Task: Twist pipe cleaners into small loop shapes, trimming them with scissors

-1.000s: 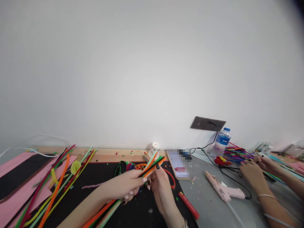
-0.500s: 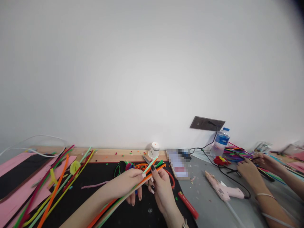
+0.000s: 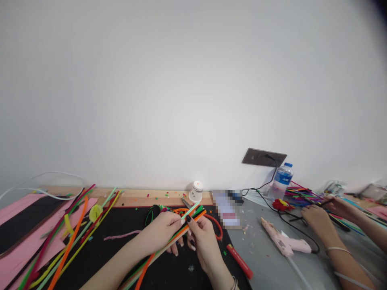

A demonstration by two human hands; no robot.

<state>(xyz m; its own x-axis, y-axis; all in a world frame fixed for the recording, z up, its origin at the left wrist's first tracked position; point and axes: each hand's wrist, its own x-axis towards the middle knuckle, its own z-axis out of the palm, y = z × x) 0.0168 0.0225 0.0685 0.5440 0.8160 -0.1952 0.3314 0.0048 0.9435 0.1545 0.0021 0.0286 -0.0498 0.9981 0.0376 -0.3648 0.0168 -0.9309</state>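
Bundle of pipe cleaners is up in front of me over the black mat, slanting from lower left to upper right: mint, green, orange, some black. My left hand is closed round it, thumb on top, some fingers hanging below. My right hand pinches it near the upper ends, thumb lying across. Both gripping.

Progress: stems gathered, tips roughly together but uneven, mint one angled off. No tie or twist visible; spots under my fingers hidden, can't tell there. Lower ends loose, one orange stem splaying away. Loose pipe cleaners at left lie unused, scissors lie free by the white cup, pink glue gun rests on the table, nobody holding it. An orange loop sits behind my right hand.

Versus a second ago: tips sit lower, my right thumb has slid left across the stems, the orange stem's lower part has swung over to the right side of the bundle. Left-side pile, scissors, cup and glue gun unchanged.
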